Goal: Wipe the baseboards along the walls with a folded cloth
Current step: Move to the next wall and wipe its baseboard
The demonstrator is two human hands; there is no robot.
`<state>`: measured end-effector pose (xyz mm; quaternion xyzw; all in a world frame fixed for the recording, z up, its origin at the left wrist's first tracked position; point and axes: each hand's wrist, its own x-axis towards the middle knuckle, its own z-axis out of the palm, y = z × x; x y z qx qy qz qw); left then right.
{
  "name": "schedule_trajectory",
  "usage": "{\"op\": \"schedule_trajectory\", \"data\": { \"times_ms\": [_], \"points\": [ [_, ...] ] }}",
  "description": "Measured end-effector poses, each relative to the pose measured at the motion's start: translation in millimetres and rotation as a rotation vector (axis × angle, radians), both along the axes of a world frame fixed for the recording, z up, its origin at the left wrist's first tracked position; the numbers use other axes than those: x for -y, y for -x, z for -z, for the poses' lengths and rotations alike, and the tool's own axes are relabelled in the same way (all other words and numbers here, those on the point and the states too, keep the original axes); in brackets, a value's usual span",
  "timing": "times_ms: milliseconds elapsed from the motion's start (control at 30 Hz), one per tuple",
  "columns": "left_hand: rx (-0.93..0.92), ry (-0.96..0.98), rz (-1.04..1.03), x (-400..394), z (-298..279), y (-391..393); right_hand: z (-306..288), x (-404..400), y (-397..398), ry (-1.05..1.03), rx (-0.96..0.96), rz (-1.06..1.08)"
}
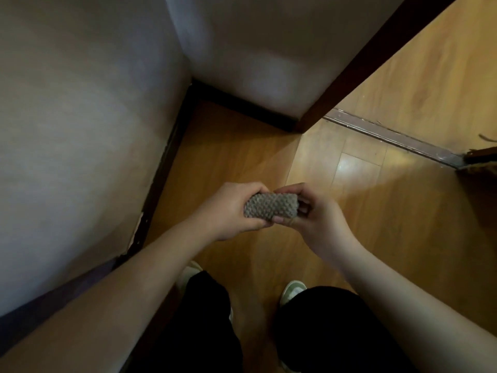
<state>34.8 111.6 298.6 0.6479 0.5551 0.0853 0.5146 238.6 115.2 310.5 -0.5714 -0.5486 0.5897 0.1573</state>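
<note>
Honestly, both hands, left [228, 211] and right [317, 214], have fingers pinching the cloth [271, 206] mid-air, so it might unfold before reaching the baseboard [161, 168].

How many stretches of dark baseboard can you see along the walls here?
2. One baseboard runs along the left wall toward the corner; the other baseboard runs along the far wall from that corner to the door frame. More may lie out of view.
</note>
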Motion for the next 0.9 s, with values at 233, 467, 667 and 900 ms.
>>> {"op": "schedule_trajectory", "data": {
  "times_ms": [233,467,667,900],
  "points": [
    [-0.010,0.100,0.026,11,-72,-27,-64,21,-28,0.075,-0.060,0.098],
    [-0.050,0.136,0.068,27,-183,-64,-175,49,-68,0.134,-0.201,0.158],
    [-0.087,0.074,0.118,40,-295,-99,-285,69,-104,0.132,-0.201,0.105],
    [0.019,-0.046,0.237,34,-392,-132,-384,91,-136,0.033,-0.137,0.266]
  ]
}}
